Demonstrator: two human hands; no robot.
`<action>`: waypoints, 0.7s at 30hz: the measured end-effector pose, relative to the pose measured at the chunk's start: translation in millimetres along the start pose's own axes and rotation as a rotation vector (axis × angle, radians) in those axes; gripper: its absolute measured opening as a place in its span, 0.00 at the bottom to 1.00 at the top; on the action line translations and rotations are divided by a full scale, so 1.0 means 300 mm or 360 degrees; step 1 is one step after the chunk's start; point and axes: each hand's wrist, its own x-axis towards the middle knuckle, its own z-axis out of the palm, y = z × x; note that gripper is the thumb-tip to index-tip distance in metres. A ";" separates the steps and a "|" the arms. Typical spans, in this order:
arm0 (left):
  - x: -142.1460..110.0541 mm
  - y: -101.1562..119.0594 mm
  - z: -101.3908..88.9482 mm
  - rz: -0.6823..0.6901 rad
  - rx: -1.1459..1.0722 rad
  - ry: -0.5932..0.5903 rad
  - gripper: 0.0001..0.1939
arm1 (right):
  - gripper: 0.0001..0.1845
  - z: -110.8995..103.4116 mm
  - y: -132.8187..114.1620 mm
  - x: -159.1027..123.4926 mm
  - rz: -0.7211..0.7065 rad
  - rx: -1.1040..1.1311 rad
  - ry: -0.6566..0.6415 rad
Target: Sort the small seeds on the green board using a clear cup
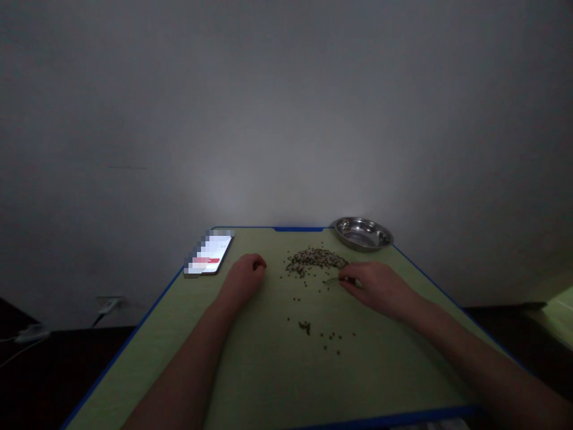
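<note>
A heap of small dark, round, bead-like pieces [316, 258] is spread over the far middle of the table. My right hand [369, 282] is at the heap's right edge, fingers pinched on a thin curved strand [331, 280] whose loose end points left over the table. To the left of the heap, my left hand [247, 275] rests on the tabletop with its fingers curled in; whatever it may hold is hidden. Nearer to me lies a small brown clump [305, 327], with several loose round pieces [331, 337] scattered to its right.
A shiny metal bowl [363, 234] stands at the table's far right corner. At the far left lies a phone [209, 254] with a lit screen. The pale green table [264, 370] has blue edges and meets a grey wall [286, 119]. Cables show low on the left.
</note>
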 end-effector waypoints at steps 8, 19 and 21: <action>-0.002 -0.003 0.005 0.0004 -0.0025 -0.0013 0.11 | 0.10 -0.019 0.004 -0.032 0.0035 0.0222 -0.0035; 0.003 -0.009 0.011 0.0005 -0.0021 -0.0008 0.11 | 0.11 0.015 0.084 0.006 0.0152 0.0326 -0.0049; 0.002 -0.009 0.012 0.0011 -0.0019 -0.0006 0.11 | 0.11 0.012 0.092 0.008 0.0183 0.0325 -0.0025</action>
